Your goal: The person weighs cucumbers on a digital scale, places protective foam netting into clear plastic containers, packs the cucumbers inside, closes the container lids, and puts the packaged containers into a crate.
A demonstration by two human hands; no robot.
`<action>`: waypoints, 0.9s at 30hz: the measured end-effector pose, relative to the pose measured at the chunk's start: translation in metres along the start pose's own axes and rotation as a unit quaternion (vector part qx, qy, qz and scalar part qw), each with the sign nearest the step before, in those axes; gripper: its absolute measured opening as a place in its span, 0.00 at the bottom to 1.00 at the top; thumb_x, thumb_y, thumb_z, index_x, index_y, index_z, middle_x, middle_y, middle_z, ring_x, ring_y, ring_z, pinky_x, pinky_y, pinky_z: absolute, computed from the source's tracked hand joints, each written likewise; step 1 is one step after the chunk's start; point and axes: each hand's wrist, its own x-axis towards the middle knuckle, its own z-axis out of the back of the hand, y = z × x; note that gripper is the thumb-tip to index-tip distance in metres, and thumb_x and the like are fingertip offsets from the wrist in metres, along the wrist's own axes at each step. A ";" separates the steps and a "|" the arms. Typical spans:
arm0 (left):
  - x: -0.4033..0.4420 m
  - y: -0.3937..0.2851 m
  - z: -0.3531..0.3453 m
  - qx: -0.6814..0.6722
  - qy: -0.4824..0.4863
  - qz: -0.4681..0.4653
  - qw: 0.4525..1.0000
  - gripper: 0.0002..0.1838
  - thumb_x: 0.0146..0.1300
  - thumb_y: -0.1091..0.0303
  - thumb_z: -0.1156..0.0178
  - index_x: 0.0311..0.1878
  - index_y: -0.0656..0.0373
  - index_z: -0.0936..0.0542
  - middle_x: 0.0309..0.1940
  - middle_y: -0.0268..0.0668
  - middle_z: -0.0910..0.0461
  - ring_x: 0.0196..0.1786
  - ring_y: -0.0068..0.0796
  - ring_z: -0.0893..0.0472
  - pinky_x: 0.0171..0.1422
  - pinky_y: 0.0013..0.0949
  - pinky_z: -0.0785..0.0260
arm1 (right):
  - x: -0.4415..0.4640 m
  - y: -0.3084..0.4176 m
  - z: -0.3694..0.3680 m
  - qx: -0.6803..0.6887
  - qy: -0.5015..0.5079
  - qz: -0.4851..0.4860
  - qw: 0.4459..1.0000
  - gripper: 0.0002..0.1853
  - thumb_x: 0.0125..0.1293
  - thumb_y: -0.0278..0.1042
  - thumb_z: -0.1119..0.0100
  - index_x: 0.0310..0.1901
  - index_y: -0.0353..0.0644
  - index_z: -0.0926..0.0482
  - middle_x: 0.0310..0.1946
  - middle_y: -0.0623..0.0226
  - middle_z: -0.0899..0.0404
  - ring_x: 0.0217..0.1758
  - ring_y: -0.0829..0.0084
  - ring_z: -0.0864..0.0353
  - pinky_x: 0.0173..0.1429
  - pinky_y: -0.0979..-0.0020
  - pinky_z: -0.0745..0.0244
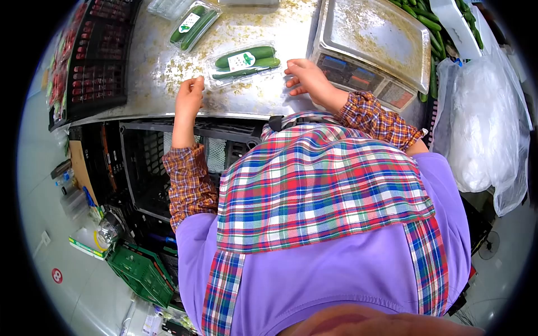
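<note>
A clear plastic pack of cucumbers (246,63) with a white label lies on the metal table (151,89) between my hands. My left hand (189,102) is just left of the pack, its fingers curled together; whether anything small is between them is hidden. On the right, my right hand (307,79) is beside the pack's right end, fingers apart and holding nothing. Neither hand visibly grips the pack. Another labelled cucumber pack (193,24) rests farther back to the left.
A scale (375,39) with a metal tray stands right of my right hand. Black crates with red items (95,67) border the left. Loose cucumbers (428,22) and a plastic bag (476,123) are at the right. A black crate (210,130) sits below the table edge.
</note>
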 end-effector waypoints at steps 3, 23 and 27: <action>0.008 0.006 -0.010 0.096 0.003 -0.051 0.994 0.23 0.59 0.55 0.38 0.46 0.67 0.26 0.29 0.37 0.20 0.30 0.23 0.23 0.34 0.27 0.30 | 0.006 0.004 0.000 -0.030 -0.006 0.002 1.000 0.20 0.63 0.34 0.43 0.52 0.35 0.35 0.35 0.64 0.26 0.29 0.75 0.24 0.27 0.75 0.25; 0.006 0.001 -0.015 -0.292 -0.124 -0.034 0.948 0.12 0.65 0.59 0.44 0.39 0.60 0.25 0.26 0.30 0.27 0.26 0.19 0.30 0.30 0.24 0.32 | 0.033 0.050 0.002 0.162 0.072 0.033 0.984 0.18 0.70 0.41 0.52 0.54 0.36 0.33 0.42 0.65 0.28 0.34 0.79 0.32 0.39 0.77 0.29; 0.007 0.006 -0.032 0.056 -0.146 -0.311 0.937 0.11 0.63 0.64 0.43 0.45 0.57 0.24 0.33 0.37 0.21 0.30 0.29 0.26 0.36 0.31 0.30 | 0.030 0.043 0.002 0.091 0.055 0.056 0.993 0.21 0.68 0.39 0.50 0.58 0.35 0.33 0.45 0.66 0.26 0.35 0.79 0.29 0.40 0.77 0.27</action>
